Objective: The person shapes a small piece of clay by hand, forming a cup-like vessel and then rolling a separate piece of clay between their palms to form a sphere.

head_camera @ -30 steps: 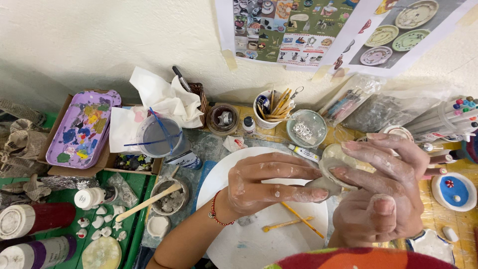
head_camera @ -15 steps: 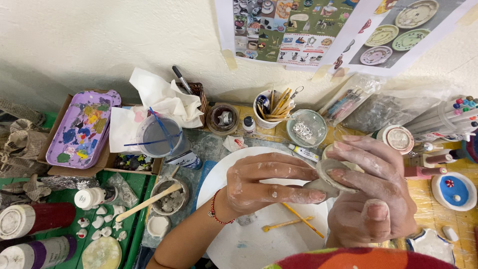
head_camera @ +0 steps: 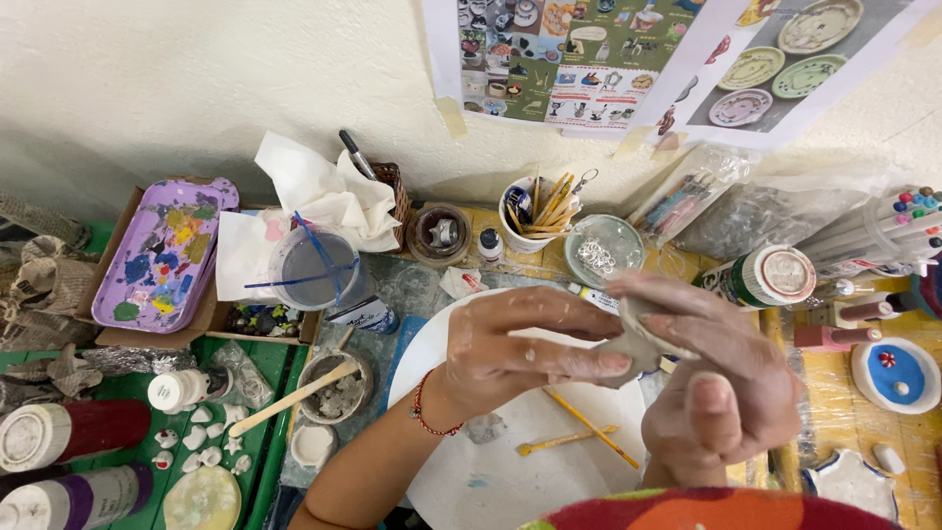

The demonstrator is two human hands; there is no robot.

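Both my hands, dusted with pale clay, meet over a round white board (head_camera: 471, 471). My left hand (head_camera: 520, 344) pinches the edge of a flat grey piece of clay (head_camera: 633, 348) with thumb and fingers. My right hand (head_camera: 721, 378) cups the same clay from the right, thumb pointing toward me. A red bead bracelet (head_camera: 424, 407) circles my left wrist. Two thin wooden tools (head_camera: 589, 427) lie on the board under my hands.
Behind the board stand a cup of brushes and tools (head_camera: 535, 211), a small glass bowl (head_camera: 603, 250), a water cup (head_camera: 314, 267) and a purple paint palette (head_camera: 167, 250). A blue dish (head_camera: 898, 373) sits right. Bottles, small white shapes and a wooden stick (head_camera: 294, 397) lie left.
My right hand has turned and dropped lower over the clay, uncovering the round container behind it. My left hand keeps its pinch on the clay.
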